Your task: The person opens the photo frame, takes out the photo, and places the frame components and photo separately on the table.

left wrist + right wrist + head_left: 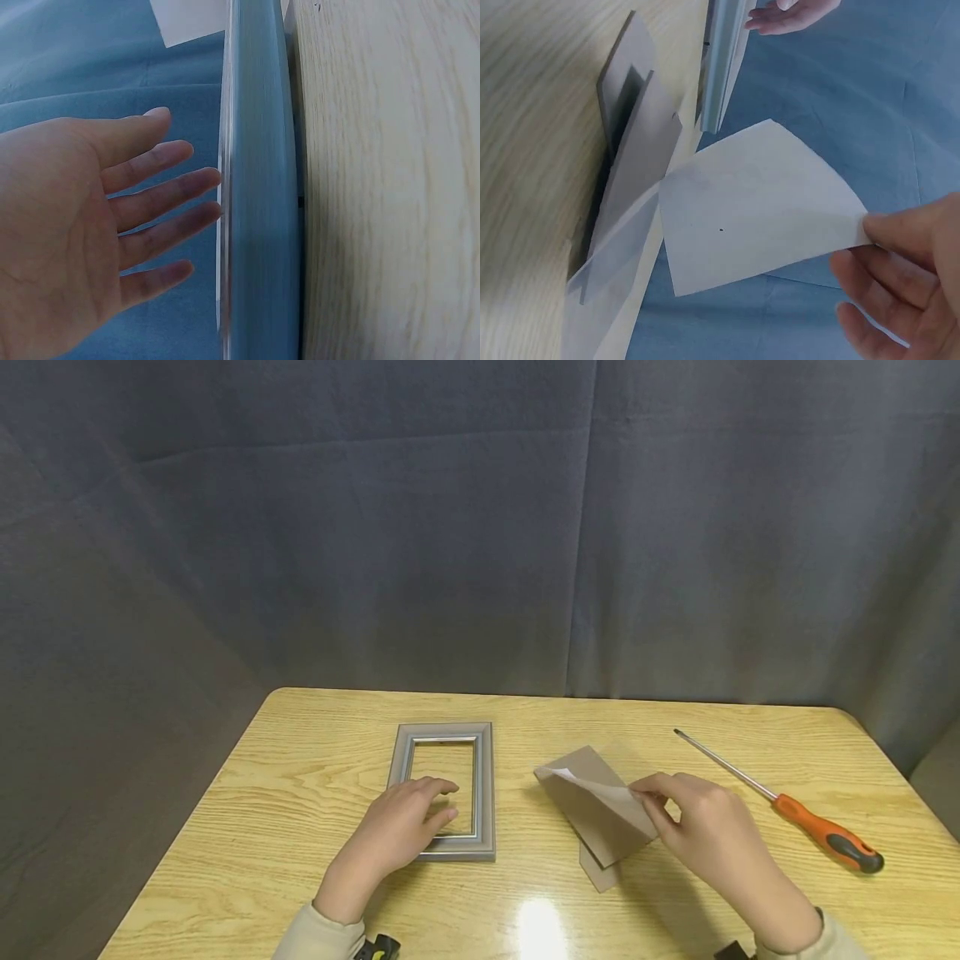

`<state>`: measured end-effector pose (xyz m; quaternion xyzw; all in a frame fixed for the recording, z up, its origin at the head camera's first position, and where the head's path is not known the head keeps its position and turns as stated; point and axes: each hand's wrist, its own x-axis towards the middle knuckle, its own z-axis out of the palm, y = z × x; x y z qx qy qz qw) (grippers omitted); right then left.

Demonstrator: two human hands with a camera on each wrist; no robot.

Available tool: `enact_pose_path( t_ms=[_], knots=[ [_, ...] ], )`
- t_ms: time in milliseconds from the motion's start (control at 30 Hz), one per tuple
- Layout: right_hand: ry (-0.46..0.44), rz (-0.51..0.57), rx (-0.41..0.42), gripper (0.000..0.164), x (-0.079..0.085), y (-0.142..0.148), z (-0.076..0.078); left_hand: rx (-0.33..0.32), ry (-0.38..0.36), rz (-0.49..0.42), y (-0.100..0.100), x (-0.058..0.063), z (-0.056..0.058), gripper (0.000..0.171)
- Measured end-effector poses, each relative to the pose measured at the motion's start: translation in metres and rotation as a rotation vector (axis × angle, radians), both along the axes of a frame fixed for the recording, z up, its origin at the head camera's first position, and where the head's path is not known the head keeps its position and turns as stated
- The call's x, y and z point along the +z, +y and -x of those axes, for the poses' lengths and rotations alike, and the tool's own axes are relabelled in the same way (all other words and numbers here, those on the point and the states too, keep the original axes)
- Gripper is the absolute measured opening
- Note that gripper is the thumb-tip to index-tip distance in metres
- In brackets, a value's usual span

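Note:
My right hand [705, 818] pinches one corner of a thin paper sheet [761, 217] between thumb and fingers. The sheet is lifted at a slant above a brown backing board [641, 157], and its pale face carries a small dark dot. A translucent sheet [615, 277] shows beside the board's edge in the right wrist view. From under the board juts a stand leg [598, 872]. My left hand [401, 822] hovers over the left side of a grey picture frame [483, 777], fingers apart and holding nothing. Through the frame's opening the tabletop is visible.
A screwdriver [821, 831] with an orange and black handle lies on the right of the wooden table [300, 777], its shaft pointing to the back left. Behind the table hangs a dark grey curtain [450, 568].

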<state>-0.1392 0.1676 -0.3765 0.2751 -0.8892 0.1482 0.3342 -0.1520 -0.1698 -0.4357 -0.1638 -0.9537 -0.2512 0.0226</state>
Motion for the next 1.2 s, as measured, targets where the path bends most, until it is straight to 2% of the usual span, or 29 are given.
enact_pose_path(
  t_ms=[133, 300, 700, 800, 933, 1033, 1200],
  knots=[
    [-0.015, 0.041, -0.034, 0.014, 0.004, 0.0, 0.003, -0.002, -0.001, 0.0, 0.0, 0.0, 0.0, 0.038],
    [0.033, 0.092, -0.055, 0.01, 0.01, -0.001, 0.01, -0.002, -0.002, -0.005, 0.0, 0.0, 0.0, 0.038],
    [0.096, 0.117, -0.126, 0.011, 0.015, 0.008, 0.02, 0.002, 0.004, -0.001, -0.001, -0.001, 0.0, 0.038],
    [0.119, 0.092, -0.124, 0.011, 0.013, 0.011, 0.021, 0.004, 0.007, 0.001, -0.001, -0.001, 0.0, 0.038],
    [0.116, 0.017, -0.079, 0.012, 0.005, 0.015, 0.022, 0.004, 0.012, 0.001, -0.001, -0.001, 0.001, 0.038],
    [0.086, -0.036, -0.058, 0.013, -0.003, 0.016, 0.02, 0.005, 0.015, 0.001, -0.001, -0.001, 0.001, 0.038],
    [-0.003, -0.102, -0.088, 0.013, -0.016, 0.017, 0.014, 0.008, 0.018, 0.002, -0.002, -0.001, 0.001, 0.037]
  ],
)
